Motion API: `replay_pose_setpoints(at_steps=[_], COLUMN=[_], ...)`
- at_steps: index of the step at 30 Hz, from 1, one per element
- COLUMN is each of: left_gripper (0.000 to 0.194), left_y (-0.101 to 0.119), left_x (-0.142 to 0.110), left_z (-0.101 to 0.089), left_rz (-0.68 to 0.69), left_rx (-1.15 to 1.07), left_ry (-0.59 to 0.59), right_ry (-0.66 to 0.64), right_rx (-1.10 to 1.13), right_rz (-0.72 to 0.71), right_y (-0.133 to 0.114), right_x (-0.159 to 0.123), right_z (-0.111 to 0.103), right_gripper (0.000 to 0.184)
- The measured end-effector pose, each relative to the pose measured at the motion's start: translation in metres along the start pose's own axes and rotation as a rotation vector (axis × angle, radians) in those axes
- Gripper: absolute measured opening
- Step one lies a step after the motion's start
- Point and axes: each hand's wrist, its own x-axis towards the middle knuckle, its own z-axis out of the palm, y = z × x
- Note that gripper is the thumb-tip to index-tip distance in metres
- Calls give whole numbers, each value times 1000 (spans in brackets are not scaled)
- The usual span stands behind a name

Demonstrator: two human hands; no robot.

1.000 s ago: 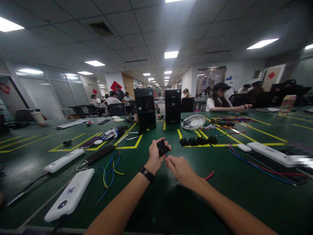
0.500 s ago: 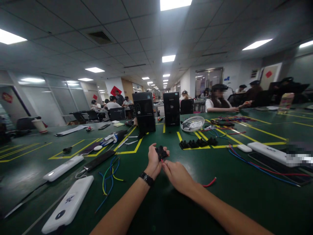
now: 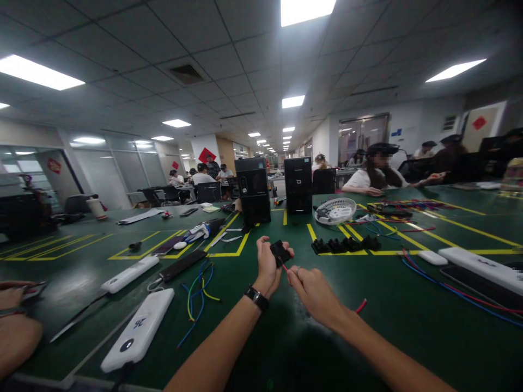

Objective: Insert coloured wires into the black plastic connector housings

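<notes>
My left hand (image 3: pixel 267 265) is closed round a small black connector block (image 3: pixel 280 252), held just above the green table (image 3: pixel 286 332). My right hand (image 3: pixel 315 294) pinches a red wire (image 3: pixel 360 306) whose near end meets the underside of the block; the rest of the wire trails off to the right onto the table. A black watch (image 3: pixel 256 298) sits on my left wrist. The two hands are almost touching at the middle of the view.
A row of black connector blocks (image 3: pixel 342 245) lies beyond my hands. Loose coloured wires (image 3: pixel 196 288), white power banks (image 3: pixel 137 331) and a black remote lie left. Two black computer towers (image 3: pixel 253 189), a white basket (image 3: pixel 335 210) stand behind. Another person's hand (image 3: pixel 14 326) shows at far left; people sit beyond.
The camera has turned a little left, bringing another person's hand into view at far left. My right hand has drawn slightly back from the block, showing the red wire's tip.
</notes>
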Motion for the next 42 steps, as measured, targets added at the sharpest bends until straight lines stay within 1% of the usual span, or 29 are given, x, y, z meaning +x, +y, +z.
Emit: replay_pose_setpoints(at_steps=[3,5,7,10,12,14,16,18,20,22,24,26,28,31,34,36,40,42], left_gripper=[30,29,28,28,28,28,27,27,27,27,25,22,22,27,27,27,33,33], left_y=[-1,-4,-6,-7,-4,-1,1,1,0,-1,-3,-6,-8,-10,-6,0,14,19], left_x=[0,1,2,2,1,0,0,2,5,11,16,22,27,39,59,76,110,123], left_z=[4,3,0,-4,-3,0,3,4,1,-7,-19,-34,-49,-69,-83,-90,-103,-109], left_rz=[-78,-96,-73,-5,37,32,-34,-98,-87,-44,-43,-77,-109,-132,-110,-81,-49,-37], left_rx=[-60,-66,-40,1,0,-25,-69,-109,-118,-75,65,298,505,672,849,984,1264,1390], left_ry=[8,21,25,1,-15,-12,-1,12,32,67,83,56,12,-6,-5,1,-12,-55], right_ry=[-37,-38,-13,53,65,24,-40,-73,-53,13,75,62,-24,-152,-215,-227,-235,-229], right_rx=[-37,-30,20,105,112,78,30,-3,7,53,87,64,-4,-126,-195,-183,-101,-90], right_rz=[4,12,18,45,48,30,23,26,26,28,40,50,54,58,89,119,133,107], right_y=[6,5,2,-4,-5,-3,1,3,3,1,-1,-1,1,8,16,20,22,23], right_x=[-4,-5,-4,-1,1,0,-2,-4,-5,-5,-4,-3,-4,-8,-11,-12,-12,-12], right_z=[11,13,7,-5,-8,-4,4,10,11,6,0,-3,-1,9,16,16,8,0], right_gripper=[35,34,35,38,39,37,35,34,34,35,37,37,35,35,34,31,20,24])
